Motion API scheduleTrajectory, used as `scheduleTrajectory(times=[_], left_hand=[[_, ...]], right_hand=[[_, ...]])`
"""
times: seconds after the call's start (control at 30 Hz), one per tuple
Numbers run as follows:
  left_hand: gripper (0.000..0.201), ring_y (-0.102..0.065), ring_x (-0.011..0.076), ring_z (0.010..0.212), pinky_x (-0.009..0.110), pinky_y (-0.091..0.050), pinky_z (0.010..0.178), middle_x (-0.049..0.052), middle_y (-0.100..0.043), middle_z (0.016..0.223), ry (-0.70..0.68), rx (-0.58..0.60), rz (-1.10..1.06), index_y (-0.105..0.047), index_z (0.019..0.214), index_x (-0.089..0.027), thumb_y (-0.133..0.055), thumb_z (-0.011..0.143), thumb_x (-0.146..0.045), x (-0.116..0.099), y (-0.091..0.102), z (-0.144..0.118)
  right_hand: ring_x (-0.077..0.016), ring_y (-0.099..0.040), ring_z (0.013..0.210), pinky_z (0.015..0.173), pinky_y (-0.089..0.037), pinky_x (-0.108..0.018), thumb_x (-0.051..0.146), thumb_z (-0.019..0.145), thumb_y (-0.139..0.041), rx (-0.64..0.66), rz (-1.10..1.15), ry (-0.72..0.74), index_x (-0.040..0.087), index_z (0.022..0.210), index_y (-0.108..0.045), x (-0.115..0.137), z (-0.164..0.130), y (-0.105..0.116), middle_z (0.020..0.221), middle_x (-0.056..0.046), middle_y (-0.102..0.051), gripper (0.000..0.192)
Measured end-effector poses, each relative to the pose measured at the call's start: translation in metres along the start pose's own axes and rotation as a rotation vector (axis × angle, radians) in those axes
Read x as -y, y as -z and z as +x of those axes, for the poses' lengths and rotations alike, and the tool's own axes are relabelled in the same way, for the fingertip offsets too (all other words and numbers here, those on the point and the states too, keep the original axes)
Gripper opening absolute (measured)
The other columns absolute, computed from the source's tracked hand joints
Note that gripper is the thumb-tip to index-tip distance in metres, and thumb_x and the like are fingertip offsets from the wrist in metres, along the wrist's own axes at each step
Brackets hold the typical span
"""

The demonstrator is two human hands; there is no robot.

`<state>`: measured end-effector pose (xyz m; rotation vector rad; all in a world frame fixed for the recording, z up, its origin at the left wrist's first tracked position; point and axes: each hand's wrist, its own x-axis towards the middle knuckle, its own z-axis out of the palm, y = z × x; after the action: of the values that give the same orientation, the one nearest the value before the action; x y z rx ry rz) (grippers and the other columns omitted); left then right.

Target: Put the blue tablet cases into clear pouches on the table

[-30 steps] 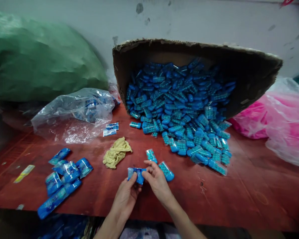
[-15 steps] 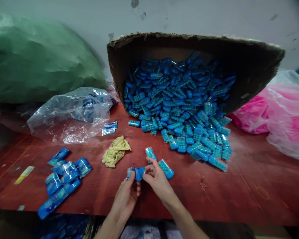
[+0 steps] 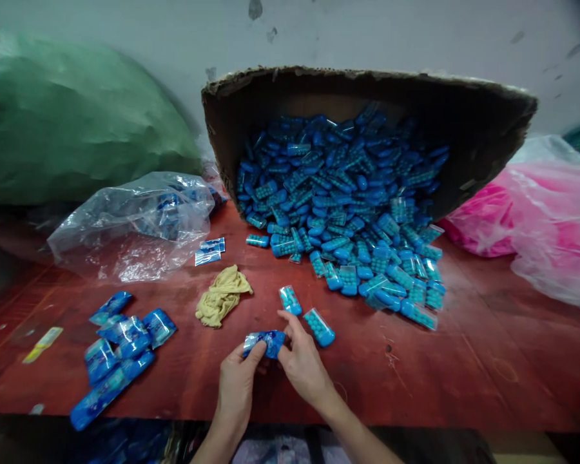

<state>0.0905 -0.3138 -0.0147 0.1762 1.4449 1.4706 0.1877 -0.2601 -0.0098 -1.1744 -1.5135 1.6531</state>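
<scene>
A small blue printed packet with a shiny, pale left end is held between my hands above the red table. My left hand pinches it from the left, thumb on top. At its right end are the thumb and fingers of my right hand, closed on the edge, with the index finger stretched forward. Just beyond that hand lie a clear container of turquoise beads with a blue end and a similar bead container. Whether anything is inside the held packet I cannot tell.
A tipped cardboard box spills many bead containers onto the table. Filled blue packets lie left, near a yellow cutter. A crumpled yellow cloth, flat packets, clear bag and pink bag surround.
The packet has turned slightly in my hands and shows more of its blue side. My left hand has rolled over it, its back now facing up. The whole view has shifted slightly.
</scene>
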Motion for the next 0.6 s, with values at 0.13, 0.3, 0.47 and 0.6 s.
scheduleTrajectory(times=[0.13,0.3,0.47,0.6], left_hand=[[0.019,-0.048,0.0080,0.042,0.019,-0.036,0.040,0.001,-0.058,0.050,0.196,0.120,-0.175,-0.057,0.065,-0.012,-0.065,0.066,-0.029,-0.002,0.002,0.000],[0.011,-0.048,0.0071,0.040,0.015,-0.035,0.036,0.000,-0.056,0.049,0.325,-0.020,-0.301,-0.051,0.069,-0.016,-0.060,0.072,-0.021,-0.004,0.005,0.001],[0.010,-0.048,0.0073,0.039,0.015,-0.035,0.035,0.000,-0.056,0.049,0.351,-0.031,-0.328,-0.049,0.070,-0.017,-0.055,0.076,-0.022,-0.006,0.000,0.000],[0.011,-0.049,0.0074,0.039,0.015,-0.037,0.036,0.000,-0.056,0.049,0.354,-0.032,-0.334,-0.049,0.070,-0.016,-0.053,0.078,-0.022,-0.006,-0.004,-0.002]], right_hand=[[-0.0099,-0.043,0.043,0.047,-0.045,-0.025,0.019,0.078,-0.038,0.156,0.036,-0.090,0.020,0.121,-0.038,0.004,0.001,0.006,0.056,0.007,-0.042,0.043],[-0.0250,-0.051,0.088,0.078,-0.039,-0.041,0.027,0.082,-0.045,-0.331,-0.743,0.293,0.020,0.115,-0.050,0.004,-0.006,0.043,0.096,-0.011,-0.057,0.034],[-0.0289,-0.051,0.083,0.069,-0.040,-0.042,0.024,0.082,-0.046,-0.371,-1.088,0.233,0.018,0.109,-0.055,-0.018,-0.007,0.055,0.092,-0.014,-0.058,0.030],[-0.0222,-0.054,0.083,0.074,-0.043,-0.035,0.024,0.080,-0.048,-0.262,-0.620,0.235,0.019,0.104,-0.055,-0.018,-0.006,0.046,0.090,-0.008,-0.059,0.025]])
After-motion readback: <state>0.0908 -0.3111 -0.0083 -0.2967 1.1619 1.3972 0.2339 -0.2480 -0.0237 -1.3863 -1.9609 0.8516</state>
